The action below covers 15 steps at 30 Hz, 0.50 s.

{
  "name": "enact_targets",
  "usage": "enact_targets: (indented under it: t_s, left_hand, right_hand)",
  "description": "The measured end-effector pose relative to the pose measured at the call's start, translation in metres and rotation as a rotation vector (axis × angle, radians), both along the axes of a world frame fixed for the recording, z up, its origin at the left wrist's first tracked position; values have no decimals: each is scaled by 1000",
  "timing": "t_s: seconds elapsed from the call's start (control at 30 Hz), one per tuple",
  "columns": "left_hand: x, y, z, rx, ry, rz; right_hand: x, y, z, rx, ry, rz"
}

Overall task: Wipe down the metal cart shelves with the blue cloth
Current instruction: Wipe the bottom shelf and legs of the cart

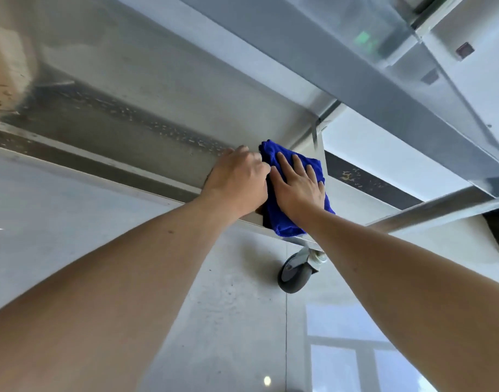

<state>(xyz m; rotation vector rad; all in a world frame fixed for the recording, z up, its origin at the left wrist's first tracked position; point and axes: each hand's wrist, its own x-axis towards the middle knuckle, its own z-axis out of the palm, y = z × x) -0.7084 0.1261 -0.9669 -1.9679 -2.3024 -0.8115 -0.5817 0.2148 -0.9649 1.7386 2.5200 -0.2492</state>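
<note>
Two bare hands are down at the corner of the lower shelf [146,108] of the metal cart, and that shelf is our landmark. The blue cloth [282,219] sits right on the shelf's near right corner, bunched and folded, draping over the front lip so a flap of it hangs just past the edge. The right hand [299,185] lies flat on top of the cloth, palm down, fingers spread wide and pointing away toward the back of the shelf, pressing the fabric against the metal. Just beside it, to the left along the shelf, the left hand [238,182] is curled loosely, knuckles up, its fingertips touching the shelf surface near the cloth's left edge; whether it pinches a fold of the cloth I cannot tell, since the fingers curl under out of sight. The two hands touch or nearly touch at the thumb side.

The shelf itself is dull brushed steel, with a streak of droplets or residue [146,120] running along its surface left of the hands. Below the shelf's right corner, under the cloth, a grey caster wheel [295,274] rests on the pale glossy floor [228,321]. Above the shelf, the upper shelf edge [341,72] crosses overhead. To the right of the shelf corner, a steel crossbar [440,207] runs out toward the frame edge.
</note>
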Motion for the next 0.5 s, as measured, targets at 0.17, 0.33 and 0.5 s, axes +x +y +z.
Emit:
enact_targets:
  t_s: [0.17,0.33,0.5]
  left_hand:
    - [-13,-7,6,48,-28,1]
    - [-20,-8,3,71,-52,0]
    - [-8,3,1,102,-26,-21]
  right_hand:
    - [-44,43,5,52,25,-8]
    - [-67,83,3,56,39,28]
    - [-69,128,11,63,46,-1]
